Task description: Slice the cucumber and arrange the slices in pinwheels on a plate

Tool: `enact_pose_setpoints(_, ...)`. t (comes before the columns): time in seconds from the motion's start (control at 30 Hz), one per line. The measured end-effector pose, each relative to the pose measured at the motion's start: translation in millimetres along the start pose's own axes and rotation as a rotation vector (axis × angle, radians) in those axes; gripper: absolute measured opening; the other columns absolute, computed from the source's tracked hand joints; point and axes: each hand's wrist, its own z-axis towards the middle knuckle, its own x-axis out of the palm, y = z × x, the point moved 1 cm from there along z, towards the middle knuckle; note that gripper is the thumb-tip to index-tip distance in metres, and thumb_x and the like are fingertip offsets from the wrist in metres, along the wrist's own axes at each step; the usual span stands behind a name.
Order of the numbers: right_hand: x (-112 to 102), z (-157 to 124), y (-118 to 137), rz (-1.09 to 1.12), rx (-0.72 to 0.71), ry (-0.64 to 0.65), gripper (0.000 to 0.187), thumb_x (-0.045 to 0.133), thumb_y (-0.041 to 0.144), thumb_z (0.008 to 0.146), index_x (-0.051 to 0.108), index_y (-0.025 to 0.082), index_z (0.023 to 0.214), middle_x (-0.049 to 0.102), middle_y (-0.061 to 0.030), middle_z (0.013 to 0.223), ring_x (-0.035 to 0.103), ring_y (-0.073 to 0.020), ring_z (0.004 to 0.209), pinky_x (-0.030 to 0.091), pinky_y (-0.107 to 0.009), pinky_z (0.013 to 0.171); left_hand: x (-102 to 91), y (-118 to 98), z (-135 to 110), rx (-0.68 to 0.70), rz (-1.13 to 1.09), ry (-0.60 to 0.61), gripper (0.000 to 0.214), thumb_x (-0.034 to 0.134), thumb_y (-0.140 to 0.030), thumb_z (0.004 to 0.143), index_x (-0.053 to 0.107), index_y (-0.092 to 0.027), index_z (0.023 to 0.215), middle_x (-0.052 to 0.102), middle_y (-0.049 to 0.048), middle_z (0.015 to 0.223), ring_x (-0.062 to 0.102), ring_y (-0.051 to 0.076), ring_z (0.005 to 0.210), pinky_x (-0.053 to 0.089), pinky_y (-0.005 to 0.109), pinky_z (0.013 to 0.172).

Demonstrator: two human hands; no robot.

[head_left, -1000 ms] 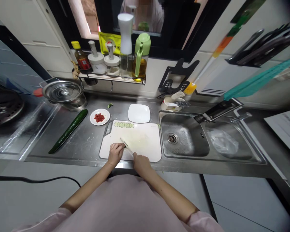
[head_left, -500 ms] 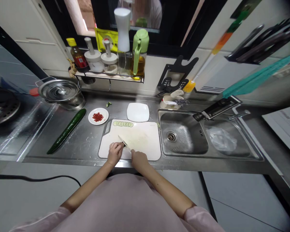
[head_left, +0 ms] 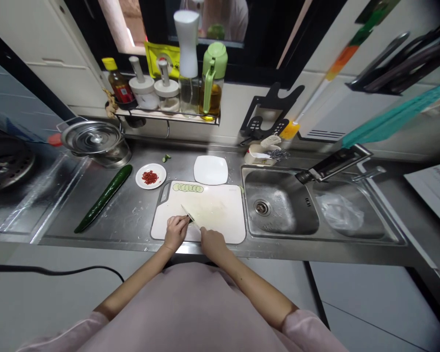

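Observation:
A white cutting board (head_left: 220, 208) lies on the steel counter in front of me. My right hand (head_left: 212, 242) is closed round the handle of a knife (head_left: 189, 215), whose blade points up and left over the board's near edge. My left hand (head_left: 176, 231) is curled, fingertips down, beside the blade; whatever it presses on is hidden beneath it. A row of several cucumber slices (head_left: 187, 187) lies along the board's far edge.
A whole cucumber (head_left: 104, 197) lies left on the counter, by a small plate of chopped red chili (head_left: 151, 176) and an empty white square plate (head_left: 210, 170). A lidded pot (head_left: 93, 139) stands far left, the sink (head_left: 280, 208) right, a condiment rack (head_left: 168, 93) behind.
Both hands stay at the board's near edge; the knife tip has shifted only slightly. The view has drifted a little.

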Motion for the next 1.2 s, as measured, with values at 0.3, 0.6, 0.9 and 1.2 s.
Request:
enact_pose_setpoints(0.3, 1, 6, -1, -0.007, -0.016, -0.005, 0.026, 0.038, 0.009, 0.09, 0.053, 0.014, 0.11, 0.069, -0.015, 0.095, 0.067, -0.023, 0.095, 0.047, -0.03, 0.075, 2.1, 1, -1, -0.005, 0.014, 0.006, 0.019, 0.05, -0.025, 0.092, 0.068, -0.025, 0.1, 0.067, 0.0061, 0.094, 0.058, 0.018, 0.088, 0.042, 0.035, 0.081)
enact_pose_setpoints(0.6, 4, 10, -3, -0.017, -0.024, -0.012, 0.025, 0.04, 0.009, 0.089, 0.053, 0.014, 0.109, 0.069, -0.0146, 0.094, 0.067, -0.0229, 0.094, 0.048, -0.03, 0.074, 0.9, -1, 1, -0.014, 0.026, 0.009, 0.019, 0.05, -0.025, 0.092, 0.067, -0.025, 0.1, 0.067, 0.006, 0.094, 0.057, 0.018, 0.086, 0.041, 0.035, 0.081)
enact_pose_setpoints(0.9, 4, 14, -7, -0.013, -0.019, 0.016, 0.026, 0.04, 0.011, 0.089, 0.054, 0.013, 0.111, 0.069, -0.0152, 0.095, 0.067, -0.0242, 0.096, 0.047, -0.032, 0.075, 0.9, 0, 1, -0.004, 0.021, 0.007, 0.02, 0.05, -0.024, 0.092, 0.067, -0.025, 0.102, 0.067, 0.0059, 0.094, 0.057, 0.017, 0.087, 0.04, 0.035, 0.08)
enact_pose_setpoints(1.2, 1, 14, -10, -0.025, -0.021, 0.047, 0.028, 0.039, 0.013, 0.09, 0.054, 0.013, 0.113, 0.069, -0.0154, 0.099, 0.066, -0.025, 0.097, 0.047, -0.032, 0.075, -0.2, -3, 2, -0.012, 0.017, 0.005, 0.019, 0.05, -0.024, 0.092, 0.068, -0.024, 0.1, 0.066, 0.0049, 0.093, 0.057, 0.016, 0.086, 0.04, 0.033, 0.081)
